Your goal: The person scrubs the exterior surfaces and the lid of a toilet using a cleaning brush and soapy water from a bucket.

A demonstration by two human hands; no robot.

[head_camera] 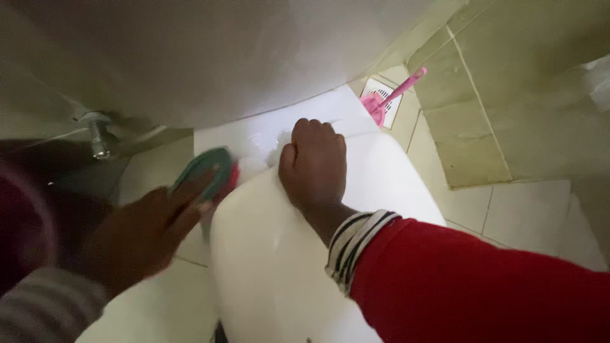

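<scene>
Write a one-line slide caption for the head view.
Left hand presses a green scrub brush beside a white toilet lid; right hand rests fisted on it.

Single head-worn view, looking steeply down, close over white toilet lid (279, 254), tiled floor (527, 209) beyond

A green scrubbing pad (206, 170) with a red underside lies tilted against the white toilet lid's (273, 254) back left edge. The glossy lid lies closed, foam near its hinge.

Red sleeve (470, 279), striped cuff (356, 244), grey sleeve (44, 305)
</scene>
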